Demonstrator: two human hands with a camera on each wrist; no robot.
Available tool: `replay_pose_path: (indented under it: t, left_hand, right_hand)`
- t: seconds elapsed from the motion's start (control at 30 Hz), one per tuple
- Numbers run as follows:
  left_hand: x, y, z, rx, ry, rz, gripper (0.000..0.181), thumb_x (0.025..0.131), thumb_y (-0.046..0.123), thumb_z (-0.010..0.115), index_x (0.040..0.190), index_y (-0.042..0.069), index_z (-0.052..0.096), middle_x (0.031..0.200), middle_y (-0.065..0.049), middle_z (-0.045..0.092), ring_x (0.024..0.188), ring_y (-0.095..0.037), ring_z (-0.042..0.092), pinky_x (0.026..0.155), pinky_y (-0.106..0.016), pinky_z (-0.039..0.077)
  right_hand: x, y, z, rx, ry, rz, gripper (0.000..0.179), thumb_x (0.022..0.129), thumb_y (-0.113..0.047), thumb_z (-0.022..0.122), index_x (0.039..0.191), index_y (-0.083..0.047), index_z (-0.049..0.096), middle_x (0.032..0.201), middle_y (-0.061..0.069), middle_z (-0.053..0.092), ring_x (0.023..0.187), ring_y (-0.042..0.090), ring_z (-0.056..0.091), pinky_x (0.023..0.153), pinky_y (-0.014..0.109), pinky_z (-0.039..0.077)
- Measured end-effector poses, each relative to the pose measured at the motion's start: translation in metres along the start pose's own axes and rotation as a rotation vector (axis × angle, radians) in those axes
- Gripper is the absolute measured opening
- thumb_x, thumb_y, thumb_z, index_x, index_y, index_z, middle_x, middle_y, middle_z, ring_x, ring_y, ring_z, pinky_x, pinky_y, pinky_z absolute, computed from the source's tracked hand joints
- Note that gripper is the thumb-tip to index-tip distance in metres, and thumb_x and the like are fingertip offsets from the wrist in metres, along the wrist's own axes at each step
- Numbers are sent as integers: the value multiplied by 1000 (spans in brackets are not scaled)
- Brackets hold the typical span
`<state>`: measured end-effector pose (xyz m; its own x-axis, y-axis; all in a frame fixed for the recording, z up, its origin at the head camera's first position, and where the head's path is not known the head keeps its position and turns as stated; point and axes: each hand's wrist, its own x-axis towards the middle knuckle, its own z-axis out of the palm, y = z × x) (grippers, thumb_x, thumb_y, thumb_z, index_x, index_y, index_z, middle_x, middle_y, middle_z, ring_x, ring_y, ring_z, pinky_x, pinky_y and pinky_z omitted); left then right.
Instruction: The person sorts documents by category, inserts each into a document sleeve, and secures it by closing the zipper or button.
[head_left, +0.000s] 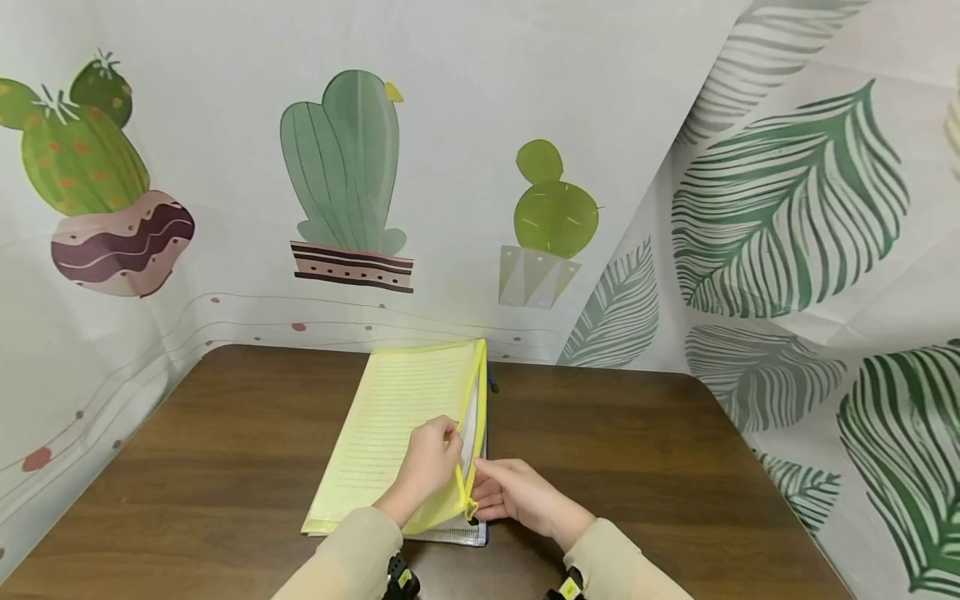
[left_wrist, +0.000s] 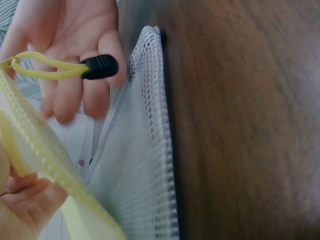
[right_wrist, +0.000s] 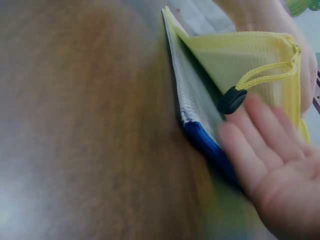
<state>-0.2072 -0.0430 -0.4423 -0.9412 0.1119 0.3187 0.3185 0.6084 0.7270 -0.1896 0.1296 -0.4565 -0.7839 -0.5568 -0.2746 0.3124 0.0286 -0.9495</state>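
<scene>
A yellow mesh zip pouch [head_left: 405, 383] with printed pages showing through lies on the table, its right side unzipped and gaping. My left hand [head_left: 427, 458] pinches the upper edge of that opening, lifting it. Close by the pouch's near right corner is my right hand [head_left: 525, 496], thumb at the yellow edge and fingers extended. A yellow cord with a black zipper pull [left_wrist: 102, 66] hangs at this corner, near the right fingertips [right_wrist: 260, 112]. Underneath, a white mesh pouch with a blue zip edge [right_wrist: 202, 137] peeks out.
The brown wooden table [head_left: 637, 467] extends on both sides of the pouches. A small dark blue zipper end [head_left: 492, 382] sticks out at the far right corner. Behind stands a white cloth [head_left: 457, 125] printed with cacti and leaves.
</scene>
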Motion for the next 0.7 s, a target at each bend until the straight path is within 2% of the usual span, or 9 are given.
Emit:
replay_pose_path:
  t: [0.1,0.17,0.27,0.33,0.4,0.47,0.6,0.7]
  left_hand:
    - [1,-1,0,5,-9,-5,18,86,3,53,96,-5,66,89,-14,69,85,-23,65,72,-33,55]
    - [2,-1,0,8,-14,-6,18,86,3,53,96,-5,66,90,-14,69,86,-23,65,72,-34,55]
    - [3,-3,0,6,-39,-13,19,86,4,53,98,-5,66,92,-16,69,88,-24,65,73,-35,56]
    - [4,-4,-1,2,-67,-28,21,87,6,53,99,-5,66,94,-16,69,89,-25,65,74,-35,55]
    - [4,-4,-1,8,-99,-37,22,88,8,53,101,-5,66,97,-16,69,90,-25,65,76,-37,55]
    - [4,-5,-1,14,-132,-51,23,89,11,53,103,-4,66,101,-17,69,89,-23,63,77,-38,55]
    - [3,-6,-1,45,-186,-39,20,90,12,55,100,-1,67,106,-16,68,88,-21,62,76,-36,53]
    - [3,-6,0,69,-234,-31,19,91,13,56,100,0,66,109,-16,68,79,-19,60,70,-33,52]
  right_hand:
    - [-7,1,-3,-17,-133,13,25,94,-29,55,95,-7,64,81,-3,71,79,9,67,74,28,56]
    - [-11,2,-6,-46,-191,2,26,92,-22,58,96,3,65,81,-3,71,78,9,66,72,27,56]
    - [-14,2,-8,-83,-233,-6,40,89,-16,63,102,21,58,78,-3,69,73,8,64,67,25,55]
    - [-16,2,-10,-100,-242,-6,49,88,-16,65,107,26,50,76,-2,68,70,8,63,65,25,55]
    - [-17,1,-12,-103,-244,6,49,88,-16,65,106,27,50,76,-1,68,69,9,62,64,25,55]
    - [-19,0,-15,-107,-233,17,45,89,-16,64,104,24,53,76,0,68,68,8,63,63,26,56]
    - [-21,-1,-19,-115,-196,38,35,90,-17,63,105,15,61,77,1,70,64,7,63,60,25,56]
    - [-22,0,-20,-110,-164,46,32,90,-16,63,105,12,63,76,0,71,62,5,63,57,24,55]
